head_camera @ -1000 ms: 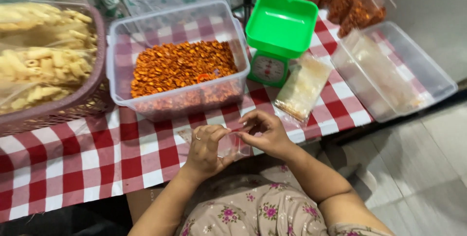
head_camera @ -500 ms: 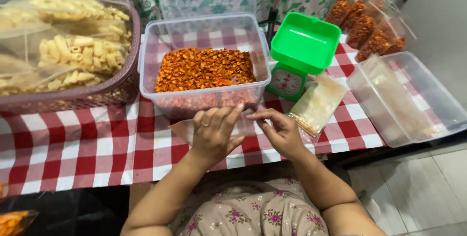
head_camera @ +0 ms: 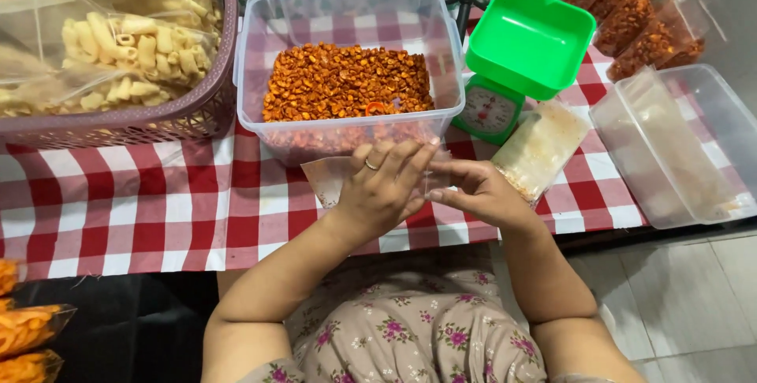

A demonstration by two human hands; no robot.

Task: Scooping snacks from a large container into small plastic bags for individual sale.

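Here, both hands' grip pinches a clear bag [head_camera: 327,178] over the red-checked tablecloth [head_camera: 142,209], grey floor tiles [head_camera: 694,296] beside.

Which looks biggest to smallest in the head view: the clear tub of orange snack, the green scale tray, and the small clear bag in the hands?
1. Clear tub, largest.
2. Green scale tray.
3. Small clear bag, held by the left hand and right hand and partly hidden, so unsure.

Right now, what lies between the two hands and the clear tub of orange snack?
In the head view, only a small empty clear plastic bag held by the left hand and right hand; it reaches up to the tub.
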